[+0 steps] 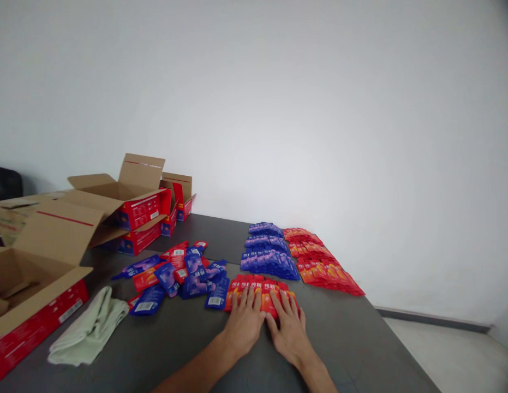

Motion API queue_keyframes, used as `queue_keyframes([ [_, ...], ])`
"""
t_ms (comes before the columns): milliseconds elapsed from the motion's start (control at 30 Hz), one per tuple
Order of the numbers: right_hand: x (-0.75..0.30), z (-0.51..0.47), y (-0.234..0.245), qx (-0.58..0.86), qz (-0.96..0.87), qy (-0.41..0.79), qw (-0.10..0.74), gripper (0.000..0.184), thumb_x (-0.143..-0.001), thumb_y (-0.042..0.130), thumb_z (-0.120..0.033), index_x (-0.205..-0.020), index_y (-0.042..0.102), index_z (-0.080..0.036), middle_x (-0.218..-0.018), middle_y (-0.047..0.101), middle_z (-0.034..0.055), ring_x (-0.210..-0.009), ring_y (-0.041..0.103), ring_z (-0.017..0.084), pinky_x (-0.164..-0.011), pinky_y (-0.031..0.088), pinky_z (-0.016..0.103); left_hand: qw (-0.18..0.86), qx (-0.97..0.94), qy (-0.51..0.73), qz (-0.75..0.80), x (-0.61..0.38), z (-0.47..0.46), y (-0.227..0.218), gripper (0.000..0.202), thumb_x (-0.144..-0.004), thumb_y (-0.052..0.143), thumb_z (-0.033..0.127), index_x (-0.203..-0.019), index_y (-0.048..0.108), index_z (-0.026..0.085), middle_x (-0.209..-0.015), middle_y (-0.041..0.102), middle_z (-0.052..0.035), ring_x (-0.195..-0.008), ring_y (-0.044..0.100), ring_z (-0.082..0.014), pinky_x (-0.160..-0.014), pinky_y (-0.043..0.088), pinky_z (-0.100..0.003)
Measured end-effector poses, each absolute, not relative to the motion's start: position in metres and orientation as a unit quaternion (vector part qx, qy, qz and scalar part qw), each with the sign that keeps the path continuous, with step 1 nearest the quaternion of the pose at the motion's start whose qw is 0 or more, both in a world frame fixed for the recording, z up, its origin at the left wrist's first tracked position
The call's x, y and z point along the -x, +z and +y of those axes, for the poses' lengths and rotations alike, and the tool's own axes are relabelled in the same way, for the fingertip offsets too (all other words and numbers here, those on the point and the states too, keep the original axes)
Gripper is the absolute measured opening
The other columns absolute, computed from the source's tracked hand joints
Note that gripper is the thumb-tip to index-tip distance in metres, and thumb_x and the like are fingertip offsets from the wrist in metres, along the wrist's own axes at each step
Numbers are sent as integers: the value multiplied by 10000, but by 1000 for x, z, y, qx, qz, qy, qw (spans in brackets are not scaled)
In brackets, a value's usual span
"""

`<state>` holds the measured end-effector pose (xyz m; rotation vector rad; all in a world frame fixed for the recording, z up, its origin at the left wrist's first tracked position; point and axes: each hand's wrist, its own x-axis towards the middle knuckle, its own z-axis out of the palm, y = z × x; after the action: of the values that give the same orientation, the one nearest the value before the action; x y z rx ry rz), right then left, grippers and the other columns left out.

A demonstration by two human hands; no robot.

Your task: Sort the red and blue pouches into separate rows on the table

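Observation:
A row of overlapping red pouches with orange pictures lies near the middle of the table. My left hand rests flat on the left half of this row, fingers stretched out. On its right half lies my right hand, fingers spread over the pouches. Both thumbs nearly meet. A blue pouch with a barcode touches the row's left end. Behind stand fanned rows of blue pouches, and to their right fanned rows of red pouches.
A loose heap of mixed blue and red pouches lies left of my hands. Farther left are a folded pale cloth and an open red carton. More open cartons are stacked behind, by the wall. The dark table ends at the right.

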<state>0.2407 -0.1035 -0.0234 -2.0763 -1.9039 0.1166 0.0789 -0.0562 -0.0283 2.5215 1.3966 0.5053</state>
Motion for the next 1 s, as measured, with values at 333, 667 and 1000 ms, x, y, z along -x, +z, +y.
queue_keyframes([
  [333,-216,-89,5,698,-693,-15,182,551,-938,347,-535,-1437,412,-309,-1548,281,28,-1440,138,318,-1135,102,555,76,-840,220,490,-47,-51,-4,579,-946,282,457,-1452,389,198,-1523,340,-145,-1420,219,-374,-1120,112,-646],
  [667,-102,-32,11,612,-757,14,230,470,-919,352,-194,-1358,499,-271,-1459,430,41,-1391,241,280,-1098,214,494,-38,-777,203,595,61,14,-12,535,-779,431,86,-1305,522,121,-1409,480,-152,-1365,353,-285,-1140,223,-441],
  [1000,-36,-16,-6,550,-808,75,199,670,-765,488,-171,-1421,397,-273,-1498,379,52,-1422,174,294,-1107,119,560,-62,-716,174,674,120,35,-34,500,-807,408,45,-1284,535,126,-1326,555,-157,-1280,444,-263,-1050,297,-420],
])
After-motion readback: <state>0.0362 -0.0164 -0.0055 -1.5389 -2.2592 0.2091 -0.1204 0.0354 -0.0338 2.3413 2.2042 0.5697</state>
